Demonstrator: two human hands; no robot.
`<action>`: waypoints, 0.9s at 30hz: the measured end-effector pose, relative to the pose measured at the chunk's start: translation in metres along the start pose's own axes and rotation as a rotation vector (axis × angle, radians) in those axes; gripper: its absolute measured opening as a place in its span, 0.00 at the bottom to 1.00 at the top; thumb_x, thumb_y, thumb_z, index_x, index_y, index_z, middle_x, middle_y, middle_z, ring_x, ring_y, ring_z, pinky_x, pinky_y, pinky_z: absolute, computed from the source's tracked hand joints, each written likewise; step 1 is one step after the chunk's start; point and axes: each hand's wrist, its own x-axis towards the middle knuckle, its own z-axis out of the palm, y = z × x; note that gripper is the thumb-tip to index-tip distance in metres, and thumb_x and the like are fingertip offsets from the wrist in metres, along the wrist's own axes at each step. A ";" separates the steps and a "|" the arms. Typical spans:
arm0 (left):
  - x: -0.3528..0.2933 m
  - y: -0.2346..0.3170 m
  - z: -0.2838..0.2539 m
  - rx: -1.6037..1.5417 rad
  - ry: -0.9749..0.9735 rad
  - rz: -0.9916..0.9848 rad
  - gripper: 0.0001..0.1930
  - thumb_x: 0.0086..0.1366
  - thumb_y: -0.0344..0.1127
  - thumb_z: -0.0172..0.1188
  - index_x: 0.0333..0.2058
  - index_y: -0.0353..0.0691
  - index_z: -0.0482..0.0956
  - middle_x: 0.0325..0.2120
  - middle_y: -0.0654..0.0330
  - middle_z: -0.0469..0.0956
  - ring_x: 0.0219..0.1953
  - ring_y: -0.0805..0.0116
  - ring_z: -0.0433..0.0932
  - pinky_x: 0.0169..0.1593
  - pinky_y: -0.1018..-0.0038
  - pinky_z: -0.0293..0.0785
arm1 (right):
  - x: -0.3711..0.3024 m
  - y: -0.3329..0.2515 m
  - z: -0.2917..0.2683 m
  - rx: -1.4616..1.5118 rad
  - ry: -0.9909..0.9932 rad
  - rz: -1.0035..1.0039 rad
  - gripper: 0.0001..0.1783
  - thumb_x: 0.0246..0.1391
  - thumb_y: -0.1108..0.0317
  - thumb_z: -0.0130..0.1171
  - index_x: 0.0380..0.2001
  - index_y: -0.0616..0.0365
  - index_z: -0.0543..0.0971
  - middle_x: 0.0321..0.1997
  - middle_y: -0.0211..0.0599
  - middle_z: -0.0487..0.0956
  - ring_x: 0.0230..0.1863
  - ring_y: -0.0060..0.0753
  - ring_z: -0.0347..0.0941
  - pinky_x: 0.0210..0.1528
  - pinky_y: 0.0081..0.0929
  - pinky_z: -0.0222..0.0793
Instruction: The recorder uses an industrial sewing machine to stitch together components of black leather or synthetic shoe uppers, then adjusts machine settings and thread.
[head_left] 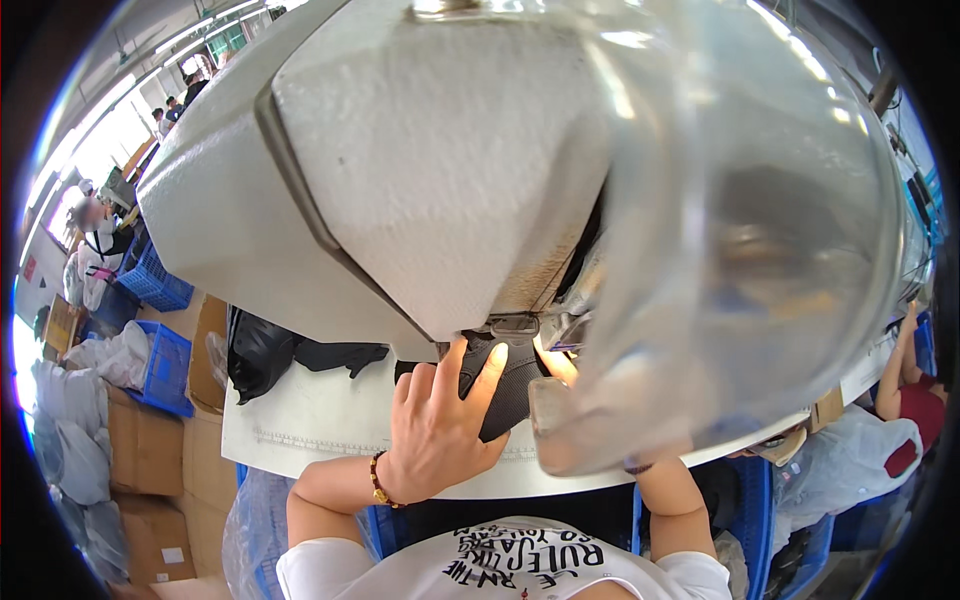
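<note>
A piece of black mesh fabric [508, 398] lies under the head of a large pale sewing machine [430, 170], close to its presser foot [515, 325]. My left hand [435, 425] rests on the fabric's left side. Its index finger and thumb are stretched apart and press down on the mesh. My right hand [557, 363] is at the fabric's right side. One of its fingertips shows beside the needle area; a clear plastic part in front blurs the other fingers. A beaded bracelet [378, 480] circles my left wrist.
Black fabric pieces [265, 355] lie on the white table [320, 420], left of the machine. Blue crates [165, 370] and cardboard boxes [145, 445] stand on the left. A plastic bag [840, 465] and another person's arm [895, 365] are at the right.
</note>
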 end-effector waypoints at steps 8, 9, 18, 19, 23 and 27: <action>0.003 0.011 0.005 0.021 0.058 -0.006 0.31 0.36 0.42 0.64 0.44 0.41 0.75 0.43 0.53 0.67 0.25 0.66 0.65 0.28 0.73 0.63 | 0.008 0.032 0.010 0.212 0.184 -0.021 0.15 0.36 0.74 0.59 0.33 0.58 0.75 0.33 0.44 0.74 0.32 0.44 0.71 0.32 0.38 0.67; 0.003 0.012 0.005 0.030 0.074 -0.002 0.31 0.36 0.42 0.64 0.44 0.41 0.75 0.43 0.54 0.67 0.24 0.66 0.65 0.27 0.74 0.63 | 0.010 0.033 0.010 0.222 0.188 -0.022 0.15 0.35 0.74 0.59 0.33 0.58 0.75 0.32 0.44 0.74 0.31 0.45 0.71 0.31 0.39 0.67; -0.001 0.024 0.000 0.158 0.052 -0.104 0.26 0.41 0.39 0.61 0.45 0.42 0.75 0.46 0.58 0.68 0.41 0.60 0.64 0.49 0.59 0.53 | 0.020 0.051 0.003 0.431 0.085 0.029 0.14 0.37 0.72 0.59 0.33 0.58 0.76 0.34 0.43 0.75 0.36 0.44 0.71 0.37 0.37 0.67; -0.001 0.024 -0.001 0.161 0.047 -0.106 0.26 0.42 0.37 0.60 0.44 0.42 0.75 0.47 0.59 0.68 0.43 0.59 0.63 0.51 0.57 0.49 | 0.020 0.053 0.002 0.449 0.071 0.036 0.14 0.37 0.72 0.59 0.33 0.58 0.76 0.35 0.43 0.76 0.36 0.44 0.71 0.37 0.37 0.67; 0.000 0.007 -0.010 0.081 0.076 -0.058 0.26 0.40 0.31 0.60 0.44 0.42 0.75 0.47 0.62 0.72 0.45 0.58 0.63 0.54 0.57 0.45 | 0.022 0.059 0.004 0.519 0.034 0.055 0.13 0.39 0.71 0.59 0.33 0.58 0.77 0.35 0.43 0.76 0.38 0.44 0.72 0.40 0.36 0.67; 0.003 -0.004 -0.013 -0.095 0.080 -0.075 0.26 0.39 0.28 0.61 0.44 0.41 0.75 0.42 0.61 0.77 0.41 0.61 0.66 0.55 0.56 0.42 | 0.025 0.061 0.006 0.566 0.022 0.068 0.13 0.40 0.70 0.59 0.33 0.58 0.77 0.36 0.43 0.77 0.41 0.44 0.72 0.42 0.35 0.67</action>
